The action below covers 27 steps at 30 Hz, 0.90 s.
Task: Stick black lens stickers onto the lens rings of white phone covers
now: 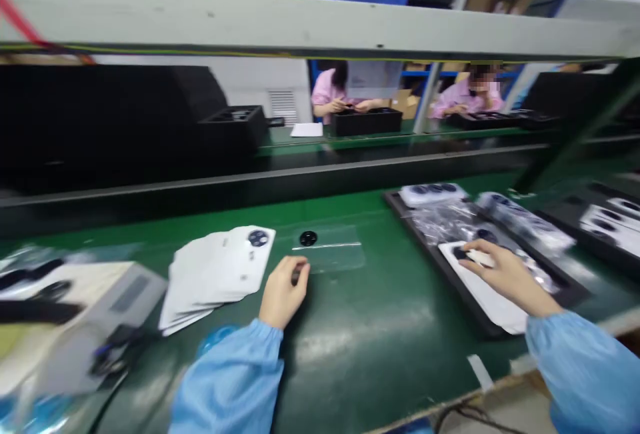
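My left hand (pixel 283 291) rests on the green table top (pixel 380 327), fingers curled and pinched on a small dark item I cannot make out. It lies just below a clear plastic bag (pixel 330 252) with a black round part (pixel 309 239) on it. A fanned stack of white phone covers (pixel 215 274) sits to its left. My right hand (pixel 500 274) lies on a white cover (pixel 487 297) in a black tray (pixel 453 281), fingertips pressed on the cover's camera end.
Bagged white covers (pixel 525 221) fill the far part of the tray. More trays (pixel 600 221) stand at the right. A grey device (pixel 100 314) sits at the left. Beyond a black belt (pixel 300 181), two people in pink work at black trays (pixel 365 121).
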Each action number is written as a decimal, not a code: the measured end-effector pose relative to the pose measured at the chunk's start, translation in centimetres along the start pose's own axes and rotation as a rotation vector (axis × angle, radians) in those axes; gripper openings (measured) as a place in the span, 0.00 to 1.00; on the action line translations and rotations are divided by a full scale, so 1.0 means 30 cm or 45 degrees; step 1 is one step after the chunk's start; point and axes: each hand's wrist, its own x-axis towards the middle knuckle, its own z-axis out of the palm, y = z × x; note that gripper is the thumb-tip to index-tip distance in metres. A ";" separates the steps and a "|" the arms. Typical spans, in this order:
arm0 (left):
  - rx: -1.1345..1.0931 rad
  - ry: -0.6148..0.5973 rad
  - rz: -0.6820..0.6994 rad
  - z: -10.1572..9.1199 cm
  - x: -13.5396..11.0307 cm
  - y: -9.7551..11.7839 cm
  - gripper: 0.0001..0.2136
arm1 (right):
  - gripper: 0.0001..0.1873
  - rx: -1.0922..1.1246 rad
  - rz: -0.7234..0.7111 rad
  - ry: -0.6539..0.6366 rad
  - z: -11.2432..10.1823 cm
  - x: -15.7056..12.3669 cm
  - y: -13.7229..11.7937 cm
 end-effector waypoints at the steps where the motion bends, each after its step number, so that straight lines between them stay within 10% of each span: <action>1: 0.118 0.122 -0.039 -0.048 0.029 -0.030 0.12 | 0.17 0.047 -0.073 -0.023 0.038 0.007 -0.046; 5: 0.500 0.482 -0.253 -0.211 0.085 -0.142 0.22 | 0.16 0.234 -0.339 -0.205 0.218 0.014 -0.260; 10: 0.635 0.572 -0.375 -0.287 0.105 -0.202 0.16 | 0.13 0.397 -0.508 -0.369 0.414 0.005 -0.469; 17: 0.392 0.746 -0.398 -0.373 0.081 -0.128 0.15 | 0.15 0.541 -0.482 -0.279 0.535 0.011 -0.465; 21: 0.037 0.526 -0.311 -0.284 -0.055 -0.002 0.16 | 0.17 0.583 -0.497 -0.282 0.517 0.015 -0.447; 27: -0.401 -0.038 -0.268 0.045 -0.336 0.101 0.24 | 0.26 0.473 -0.619 -0.563 0.480 -0.036 -0.439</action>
